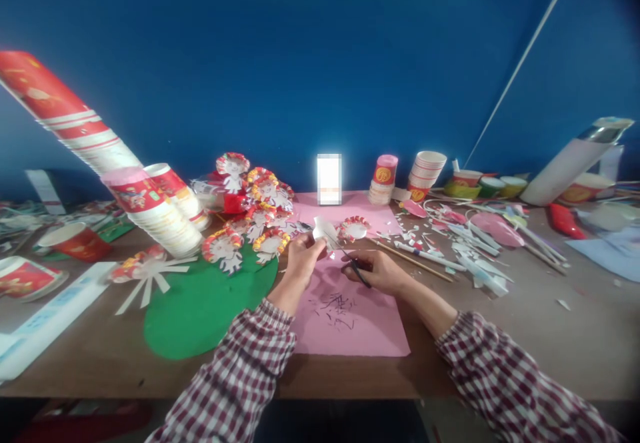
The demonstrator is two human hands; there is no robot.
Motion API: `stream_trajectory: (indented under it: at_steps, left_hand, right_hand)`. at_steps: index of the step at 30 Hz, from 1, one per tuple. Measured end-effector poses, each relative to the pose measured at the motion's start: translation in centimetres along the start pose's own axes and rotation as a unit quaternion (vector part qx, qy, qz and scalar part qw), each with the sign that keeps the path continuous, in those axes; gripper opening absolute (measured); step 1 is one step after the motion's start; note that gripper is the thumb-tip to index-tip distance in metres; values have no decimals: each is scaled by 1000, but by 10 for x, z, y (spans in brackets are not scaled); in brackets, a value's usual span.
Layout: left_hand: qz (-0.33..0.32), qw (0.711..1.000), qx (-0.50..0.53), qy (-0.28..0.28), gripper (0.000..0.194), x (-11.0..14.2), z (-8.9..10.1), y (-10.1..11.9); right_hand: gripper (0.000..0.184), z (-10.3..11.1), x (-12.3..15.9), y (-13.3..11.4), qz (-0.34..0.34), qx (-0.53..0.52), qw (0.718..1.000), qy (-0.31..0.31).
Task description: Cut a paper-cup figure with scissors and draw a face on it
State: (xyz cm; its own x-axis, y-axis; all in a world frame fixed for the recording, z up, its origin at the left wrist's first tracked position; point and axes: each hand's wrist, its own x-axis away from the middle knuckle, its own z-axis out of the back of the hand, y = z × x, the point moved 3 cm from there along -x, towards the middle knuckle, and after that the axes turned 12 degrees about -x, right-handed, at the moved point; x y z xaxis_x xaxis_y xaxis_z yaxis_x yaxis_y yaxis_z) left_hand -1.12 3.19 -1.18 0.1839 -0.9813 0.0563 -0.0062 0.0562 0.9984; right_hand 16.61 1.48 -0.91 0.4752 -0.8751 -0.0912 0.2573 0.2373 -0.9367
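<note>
Between thumb and fingers, my left hand (303, 258) pinches a small piece of white paper (325, 229) above the pink sheet. My right hand (379, 272) is closed around dark-handled scissors (358, 271), whose blades point up and left to the paper's edge. Whether the blades touch the paper is hard to tell. Just beyond the hands lies a ring (354, 228) edged in red and yellow with a pale middle. Dark scribbled strokes or slivers show on the pink sheet (370, 330) below my hands.
Several decorated paper figures (270, 246) lie at the left beside a green paper shape (200, 316). Tall stacks of paper cups (155, 210) lean farther left. White scraps (440, 243), a wooden stick (415, 261) and more cups (426, 170) are at the right. A bright screen (329, 180) stands at the back.
</note>
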Motion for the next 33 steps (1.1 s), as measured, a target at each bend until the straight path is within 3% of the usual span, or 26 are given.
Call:
stream_trajectory:
  at_steps: [23,33]
  left_hand:
    - [5,998,40,-52,25,-2,-2,-7]
    - [-34,999,8,-28,24,-4,0,-6]
  right_hand:
    - [44,1,0,8,-44,-120,990,-51]
    - [50,3,1,6,-53,-125,989,-61]
